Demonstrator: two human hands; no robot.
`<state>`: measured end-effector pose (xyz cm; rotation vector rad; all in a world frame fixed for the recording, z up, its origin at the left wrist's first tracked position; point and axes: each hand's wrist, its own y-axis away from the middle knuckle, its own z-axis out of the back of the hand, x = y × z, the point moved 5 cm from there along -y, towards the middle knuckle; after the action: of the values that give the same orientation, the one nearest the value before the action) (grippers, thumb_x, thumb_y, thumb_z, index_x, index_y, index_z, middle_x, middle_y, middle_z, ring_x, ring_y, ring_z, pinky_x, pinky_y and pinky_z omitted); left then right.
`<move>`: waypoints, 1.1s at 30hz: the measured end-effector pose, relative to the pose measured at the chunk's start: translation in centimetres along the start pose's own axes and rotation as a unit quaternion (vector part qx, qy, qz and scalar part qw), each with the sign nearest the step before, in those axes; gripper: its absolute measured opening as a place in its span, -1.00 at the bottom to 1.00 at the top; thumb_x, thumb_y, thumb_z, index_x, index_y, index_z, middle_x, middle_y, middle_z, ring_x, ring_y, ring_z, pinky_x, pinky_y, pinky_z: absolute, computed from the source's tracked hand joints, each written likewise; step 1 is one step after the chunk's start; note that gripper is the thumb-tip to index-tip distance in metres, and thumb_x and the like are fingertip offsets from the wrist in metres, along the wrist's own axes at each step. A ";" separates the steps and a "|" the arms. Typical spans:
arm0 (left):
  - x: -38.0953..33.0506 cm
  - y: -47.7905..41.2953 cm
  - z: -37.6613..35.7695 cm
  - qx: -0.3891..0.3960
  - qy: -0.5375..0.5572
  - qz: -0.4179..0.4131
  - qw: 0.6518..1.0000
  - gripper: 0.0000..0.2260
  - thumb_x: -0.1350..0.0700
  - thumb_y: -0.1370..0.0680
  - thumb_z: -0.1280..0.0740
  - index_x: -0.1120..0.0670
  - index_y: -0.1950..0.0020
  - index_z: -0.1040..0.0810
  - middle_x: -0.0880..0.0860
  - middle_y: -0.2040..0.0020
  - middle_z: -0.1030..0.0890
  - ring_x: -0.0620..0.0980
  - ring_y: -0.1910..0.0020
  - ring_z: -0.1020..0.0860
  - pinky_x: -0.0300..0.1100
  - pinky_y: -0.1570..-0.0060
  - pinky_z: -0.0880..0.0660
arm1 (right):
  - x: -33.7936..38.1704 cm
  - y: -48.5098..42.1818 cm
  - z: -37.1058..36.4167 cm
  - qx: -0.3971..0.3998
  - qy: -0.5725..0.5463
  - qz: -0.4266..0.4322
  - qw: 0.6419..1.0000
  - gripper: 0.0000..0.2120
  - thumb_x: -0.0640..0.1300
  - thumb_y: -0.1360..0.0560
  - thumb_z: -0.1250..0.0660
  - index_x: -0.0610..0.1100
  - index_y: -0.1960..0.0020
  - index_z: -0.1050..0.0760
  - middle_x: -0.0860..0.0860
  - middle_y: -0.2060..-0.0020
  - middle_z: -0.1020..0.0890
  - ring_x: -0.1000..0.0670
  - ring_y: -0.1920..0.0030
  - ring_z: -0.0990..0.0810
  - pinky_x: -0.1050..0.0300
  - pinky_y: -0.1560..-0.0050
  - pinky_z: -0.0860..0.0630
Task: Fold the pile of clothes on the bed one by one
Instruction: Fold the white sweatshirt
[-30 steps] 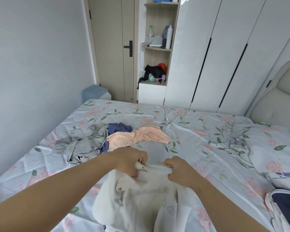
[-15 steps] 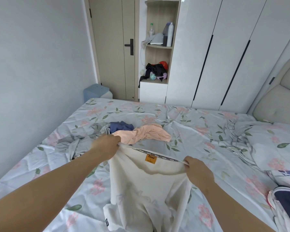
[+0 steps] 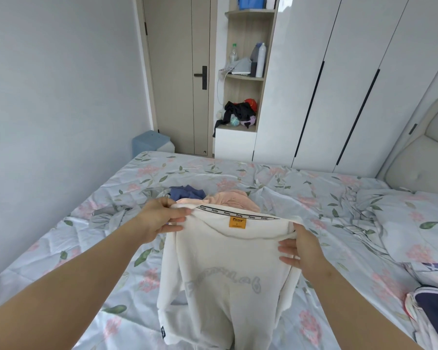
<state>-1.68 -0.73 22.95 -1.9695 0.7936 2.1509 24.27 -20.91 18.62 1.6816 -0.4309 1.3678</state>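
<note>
Bed (image 3: 314,198): floral sheet.
White shirt (image 3: 228,274): held up over the bed's near part, neckline uppermost (orange label visible).
Pile (image 3: 234,200): on the sheet, just beyond the shirt.
Left hand (image 3: 159,219): pinches the shirt's left shoulder.
Right hand (image 3: 301,248): grips the shirt's right shoulder.

- Left hand (image 3: 159,218): pinches one shoulder of the shirt (image 3: 228,274), thumb on top.
- Right hand (image 3: 301,246): pinches the other shoulder, fingers pointing inward below the collar.
- Shirt: white, held up over the bed (image 3: 314,198); neck stretched between the hands, orange label (image 3: 237,221) inside it, grey lettering showing through the cloth.
- Pile beyond the shirt: pink garment (image 3: 233,199), blue garment (image 3: 187,192), grey garment (image 3: 106,218) at left.
- Background: door (image 3: 177,72), shelf (image 3: 243,77), wardrobe (image 3: 339,84); headboard (image 3: 427,152) and pillow (image 3: 415,218) at right.
</note>
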 end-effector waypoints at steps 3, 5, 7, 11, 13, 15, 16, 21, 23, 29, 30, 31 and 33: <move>-1.2 0.8 0.4 -0.047 0.045 -0.032 0.997 -0.74 0.08 -0.46 -0.45 0.10 0.25 -0.38 0.06 0.32 -0.56 -0.06 0.31 -0.63 -0.04 0.36 -0.63 | 2.0 1.2 0.0 -0.039 -0.004 0.124 0.991 -0.83 0.03 -0.56 -0.22 -0.06 0.11 -0.38 -0.05 0.21 -0.49 -0.01 0.19 -0.50 -0.02 0.07 -0.51; -2.1 1.7 0.3 -0.063 0.056 -0.046 0.995 -0.74 0.02 -0.53 -0.36 0.10 0.21 -0.33 0.11 0.23 -0.54 0.02 0.26 -0.62 0.00 0.37 -0.62 | 3.1 2.7 -0.2 -0.045 -0.011 0.182 0.982 -0.89 0.03 -0.55 -0.22 0.03 0.12 -0.35 0.02 0.21 -0.46 0.06 0.23 -0.46 0.02 0.06 -0.44; -2.9 2.8 -0.1 -0.051 0.075 -0.053 0.995 -0.75 0.00 -0.58 -0.28 0.10 0.15 -0.30 0.15 0.14 -0.52 0.10 0.21 -0.59 0.07 0.35 -0.61 | 3.9 4.3 -0.3 -0.035 -0.030 0.196 0.980 -0.92 0.07 -0.56 -0.20 0.11 0.06 -0.31 0.09 0.16 -0.45 0.11 0.18 -0.46 0.06 0.06 -0.41; -4.2 5.9 -0.5 -0.010 0.108 -0.089 0.990 -0.78 -0.03 -0.59 -0.24 0.07 0.12 -0.30 0.14 0.01 -0.52 0.13 -0.04 -0.55 0.18 0.07 -0.57 | 3.6 7.4 0.4 -0.030 -0.072 0.126 0.989 -0.74 0.16 -0.55 -0.14 0.07 -0.16 -0.23 0.00 0.05 -0.46 -0.01 -0.03 -0.46 -0.06 -0.07 -0.42; -4.6 7.9 -0.4 -0.004 0.116 -0.131 0.985 -0.78 -0.02 -0.59 -0.24 0.04 0.14 -0.29 0.06 0.00 -0.52 0.07 -0.12 -0.53 0.17 -0.07 -0.50 | 3.4 9.3 1.3 -0.052 -0.081 0.120 0.988 -0.63 0.17 -0.54 -0.13 0.02 -0.26 -0.24 -0.04 -0.09 -0.44 -0.06 -0.15 -0.40 -0.09 -0.11 -0.41; -5.0 9.9 0.1 -0.015 0.115 -0.173 0.978 -0.78 -0.02 -0.60 -0.24 0.03 0.16 -0.28 -0.01 0.04 -0.50 -0.01 -0.10 -0.52 0.09 -0.06 -0.48 | 3.4 11.4 2.1 -0.084 -0.085 0.147 0.982 -0.52 0.22 -0.51 -0.15 0.02 -0.33 -0.24 -0.01 -0.18 -0.36 -0.05 -0.18 -0.34 -0.08 -0.20 -0.38; -5.1 11.0 0.4 -0.023 0.110 -0.191 0.975 -0.78 -0.02 -0.60 -0.24 0.02 0.16 -0.28 -0.03 0.05 -0.48 -0.04 -0.06 -0.51 0.01 -0.02 -0.48 | 3.4 12.6 2.4 -0.105 -0.085 0.162 0.977 -0.47 0.26 -0.46 -0.17 0.03 -0.34 -0.24 0.02 -0.18 -0.33 -0.03 -0.16 -0.32 -0.06 -0.24 -0.35; -6.4 16.6 2.7 -0.059 0.094 -0.273 0.956 -0.76 -0.03 -0.60 -0.24 0.03 0.18 -0.27 -0.07 0.23 -0.40 -0.17 0.24 -0.42 -0.16 0.13 -0.39 | 4.1 20.8 3.3 -0.189 -0.074 0.267 0.942 -0.27 0.27 -0.30 -0.08 -0.06 -0.38 -0.28 0.01 -0.17 -0.34 -0.01 -0.14 -0.34 0.14 -0.11 -0.22; -7.1 18.8 3.3 -0.069 0.104 -0.293 0.948 -0.76 -0.05 -0.60 -0.24 0.00 0.18 -0.27 -0.08 0.25 -0.38 -0.20 0.27 -0.38 -0.17 0.16 -0.37 | 4.7 24.0 3.3 -0.193 -0.062 0.322 0.925 -0.34 0.21 -0.41 -0.09 -0.08 -0.42 -0.28 -0.01 -0.29 -0.34 0.00 -0.22 -0.36 0.27 -0.10 -0.21; -9.5 23.2 3.7 -0.092 0.112 -0.360 0.922 -0.75 -0.11 -0.58 -0.23 -0.04 0.19 -0.25 -0.11 0.22 -0.36 -0.19 0.26 -0.34 -0.11 0.07 -0.37 | 6.8 30.0 3.6 -0.171 -0.105 0.397 0.896 -0.31 0.14 -0.40 0.00 0.05 -0.52 -0.07 0.09 -0.50 -0.07 0.12 -0.45 -0.11 0.25 -0.29 -0.07; -9.8 23.3 3.5 -0.094 0.111 -0.365 0.920 -0.75 -0.13 -0.57 -0.23 -0.05 0.19 -0.25 -0.11 0.22 -0.37 -0.18 0.25 -0.34 -0.11 0.07 -0.38 | 7.1 30.3 3.8 -0.169 -0.103 0.399 0.895 -0.28 0.15 -0.37 0.01 0.07 -0.52 -0.05 0.11 -0.51 -0.05 0.15 -0.44 -0.10 0.25 -0.30 -0.05; -9.8 23.2 3.3 -0.096 0.109 -0.365 0.920 -0.75 -0.15 -0.55 -0.23 -0.06 0.19 -0.25 -0.12 0.22 -0.38 -0.18 0.25 -0.35 -0.10 0.07 -0.38 | 7.3 30.2 4.0 -0.168 -0.098 0.398 0.897 -0.27 0.15 -0.35 0.02 0.09 -0.53 -0.04 0.13 -0.50 -0.03 0.18 -0.42 -0.09 0.23 -0.32 -0.04; -9.4 22.4 2.4 -0.097 0.105 -0.359 0.923 -0.75 -0.15 -0.55 -0.23 -0.07 0.20 -0.26 -0.12 0.23 -0.37 -0.15 0.24 -0.35 -0.09 0.08 -0.38 | 7.2 29.1 4.6 -0.174 -0.074 0.390 0.901 -0.28 0.15 -0.36 0.02 0.13 -0.52 -0.02 0.15 -0.50 -0.03 0.19 -0.39 -0.10 0.18 -0.34 -0.04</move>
<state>-11.95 -16.45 38.56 -2.1420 -0.1493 1.6362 8.04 -38.35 37.34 1.3497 -1.4691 1.5789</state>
